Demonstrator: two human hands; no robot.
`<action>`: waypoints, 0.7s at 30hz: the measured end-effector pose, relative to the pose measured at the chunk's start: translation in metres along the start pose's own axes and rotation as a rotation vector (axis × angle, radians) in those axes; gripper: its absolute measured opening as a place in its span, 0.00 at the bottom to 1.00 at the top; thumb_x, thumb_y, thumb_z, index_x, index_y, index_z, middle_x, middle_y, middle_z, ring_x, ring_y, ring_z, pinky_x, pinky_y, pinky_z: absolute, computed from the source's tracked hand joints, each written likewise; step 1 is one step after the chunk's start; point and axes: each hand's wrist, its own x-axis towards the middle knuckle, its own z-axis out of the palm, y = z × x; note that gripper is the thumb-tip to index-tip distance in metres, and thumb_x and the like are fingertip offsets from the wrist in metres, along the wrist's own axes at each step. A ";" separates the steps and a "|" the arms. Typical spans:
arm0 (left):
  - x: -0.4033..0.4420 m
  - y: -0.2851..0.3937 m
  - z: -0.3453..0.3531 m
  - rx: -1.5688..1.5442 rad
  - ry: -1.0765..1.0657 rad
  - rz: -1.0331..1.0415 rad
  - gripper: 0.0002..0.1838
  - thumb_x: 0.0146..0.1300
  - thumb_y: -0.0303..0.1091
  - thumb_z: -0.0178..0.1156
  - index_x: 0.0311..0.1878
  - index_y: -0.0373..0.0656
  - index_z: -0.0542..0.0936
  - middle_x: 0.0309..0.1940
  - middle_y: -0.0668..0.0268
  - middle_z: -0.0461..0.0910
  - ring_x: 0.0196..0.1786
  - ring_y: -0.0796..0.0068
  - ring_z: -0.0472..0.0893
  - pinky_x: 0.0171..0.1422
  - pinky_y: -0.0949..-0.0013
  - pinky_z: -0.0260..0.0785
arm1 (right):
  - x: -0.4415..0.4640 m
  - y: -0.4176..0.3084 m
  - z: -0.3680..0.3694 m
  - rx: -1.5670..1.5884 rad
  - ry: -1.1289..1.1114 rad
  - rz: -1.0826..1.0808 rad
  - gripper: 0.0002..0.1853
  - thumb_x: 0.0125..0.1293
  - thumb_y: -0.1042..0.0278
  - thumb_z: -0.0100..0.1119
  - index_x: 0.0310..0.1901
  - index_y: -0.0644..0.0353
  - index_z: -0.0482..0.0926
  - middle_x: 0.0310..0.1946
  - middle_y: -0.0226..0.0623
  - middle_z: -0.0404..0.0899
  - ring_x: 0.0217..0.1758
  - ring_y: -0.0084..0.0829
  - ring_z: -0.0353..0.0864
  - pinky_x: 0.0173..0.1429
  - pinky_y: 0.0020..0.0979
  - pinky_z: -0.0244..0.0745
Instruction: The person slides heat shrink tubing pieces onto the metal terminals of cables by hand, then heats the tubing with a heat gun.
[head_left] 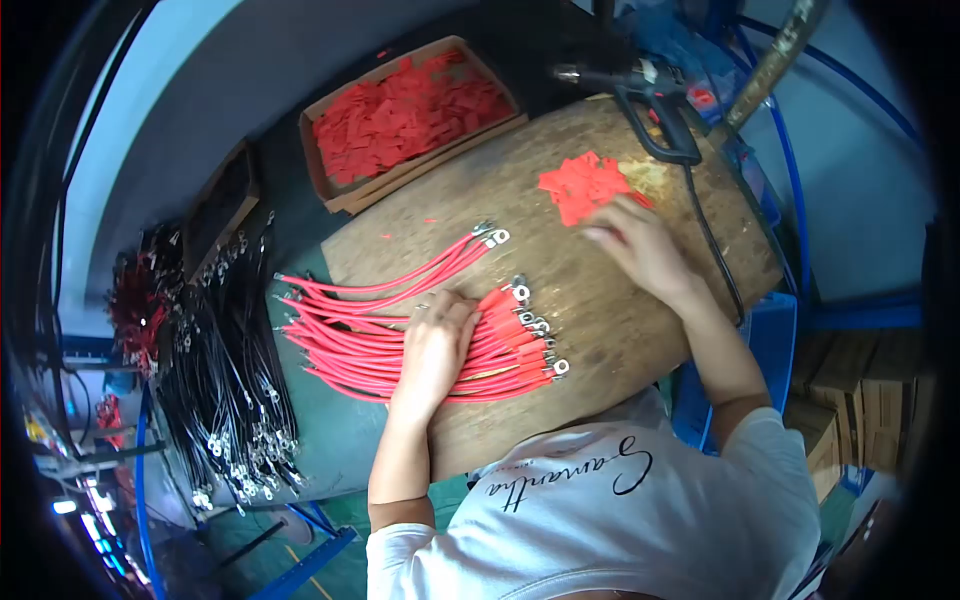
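Red cables (370, 383) with metal ring lugs lie side by side on the wooden board; several have a red sleeve (528, 348) near the lug end. My left hand (437, 335) rests across them, its fingers curled on a red cable at the upper side of the bundle. Above it, a few red cables (440, 268) lie apart with bare lug ends. My right hand (642, 248) is at the lower edge of a loose pile of red sleeves (582, 186). Its thumb and fingers are pinched, with a bit of red showing between them.
A cardboard box (345, 198) of red sleeves stands at the back. A heat gun (665, 125) lies at the back right, its cord running down the board (590, 330). Black cables (225, 380) with lugs hang on the left. A blue crate (770, 345) is at the right.
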 end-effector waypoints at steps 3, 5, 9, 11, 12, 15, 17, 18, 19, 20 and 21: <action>-0.003 -0.002 -0.002 -0.033 0.038 0.024 0.07 0.58 0.26 0.59 0.39 0.35 0.79 0.36 0.55 0.77 0.40 0.54 0.78 0.45 0.57 0.70 | -0.016 0.019 -0.006 -0.163 0.072 -0.021 0.07 0.59 0.69 0.62 0.35 0.62 0.77 0.30 0.41 0.75 0.35 0.42 0.78 0.38 0.36 0.72; 0.003 -0.003 -0.008 0.010 0.027 -0.054 0.07 0.58 0.26 0.59 0.39 0.36 0.79 0.36 0.55 0.76 0.39 0.54 0.77 0.45 0.57 0.70 | -0.023 0.020 -0.009 -0.517 0.016 0.144 0.09 0.56 0.68 0.64 0.33 0.62 0.75 0.30 0.42 0.75 0.35 0.42 0.78 0.37 0.38 0.71; 0.028 -0.022 0.005 0.170 0.113 -0.027 0.08 0.56 0.27 0.60 0.39 0.39 0.77 0.35 0.57 0.73 0.40 0.53 0.75 0.44 0.57 0.69 | -0.026 0.031 -0.002 -0.527 0.031 0.114 0.11 0.55 0.68 0.65 0.33 0.62 0.73 0.31 0.42 0.74 0.34 0.41 0.77 0.36 0.38 0.71; 0.039 -0.038 0.021 0.223 0.171 -0.048 0.09 0.55 0.28 0.61 0.40 0.40 0.76 0.36 0.57 0.73 0.41 0.53 0.74 0.44 0.57 0.68 | -0.024 0.032 -0.001 -0.310 0.008 0.199 0.10 0.56 0.68 0.64 0.35 0.62 0.74 0.31 0.41 0.74 0.34 0.41 0.77 0.36 0.38 0.71; 0.045 -0.042 0.025 0.274 0.215 -0.055 0.10 0.55 0.28 0.61 0.40 0.41 0.76 0.36 0.57 0.73 0.42 0.54 0.74 0.45 0.57 0.67 | -0.023 0.032 -0.001 -0.312 0.006 0.191 0.10 0.56 0.68 0.64 0.35 0.62 0.74 0.31 0.41 0.74 0.34 0.41 0.77 0.36 0.38 0.71; 0.053 -0.045 0.030 0.216 0.181 -0.059 0.11 0.53 0.29 0.63 0.41 0.42 0.76 0.37 0.57 0.72 0.44 0.56 0.73 0.47 0.57 0.66 | -0.020 0.033 -0.004 -0.233 -0.014 0.188 0.09 0.57 0.71 0.63 0.35 0.63 0.74 0.30 0.42 0.73 0.32 0.40 0.77 0.36 0.38 0.71; 0.055 -0.053 0.032 0.145 0.185 -0.042 0.11 0.53 0.28 0.63 0.40 0.41 0.76 0.37 0.57 0.72 0.43 0.56 0.74 0.46 0.58 0.66 | -0.018 0.029 -0.006 -0.323 -0.075 0.159 0.07 0.58 0.71 0.60 0.35 0.64 0.73 0.31 0.43 0.73 0.35 0.41 0.77 0.39 0.42 0.70; 0.055 -0.054 0.030 0.082 0.193 -0.018 0.10 0.53 0.26 0.63 0.39 0.40 0.75 0.37 0.57 0.72 0.42 0.56 0.74 0.44 0.59 0.67 | -0.018 0.027 -0.008 -0.324 -0.088 0.154 0.07 0.58 0.71 0.60 0.35 0.64 0.73 0.31 0.43 0.73 0.35 0.41 0.77 0.39 0.42 0.70; 0.052 -0.051 0.026 0.081 0.195 -0.028 0.10 0.53 0.26 0.63 0.39 0.40 0.75 0.37 0.57 0.72 0.42 0.56 0.74 0.44 0.59 0.67 | -0.017 0.024 -0.011 -0.343 -0.054 0.134 0.06 0.60 0.72 0.58 0.35 0.64 0.73 0.32 0.44 0.74 0.35 0.40 0.77 0.39 0.40 0.71; 0.050 -0.048 0.019 -0.087 0.182 -0.053 0.10 0.53 0.25 0.63 0.39 0.39 0.75 0.37 0.57 0.71 0.40 0.57 0.74 0.42 0.61 0.67 | -0.016 0.021 -0.012 -0.359 -0.016 0.115 0.05 0.61 0.73 0.57 0.36 0.64 0.73 0.32 0.45 0.74 0.35 0.38 0.78 0.39 0.37 0.71; 0.049 -0.043 0.009 -0.254 0.165 -0.075 0.10 0.53 0.24 0.63 0.38 0.39 0.74 0.36 0.58 0.71 0.39 0.58 0.75 0.39 0.64 0.67 | -0.014 0.019 -0.012 -0.354 -0.017 0.114 0.05 0.61 0.73 0.57 0.36 0.64 0.73 0.32 0.45 0.74 0.35 0.38 0.78 0.39 0.37 0.71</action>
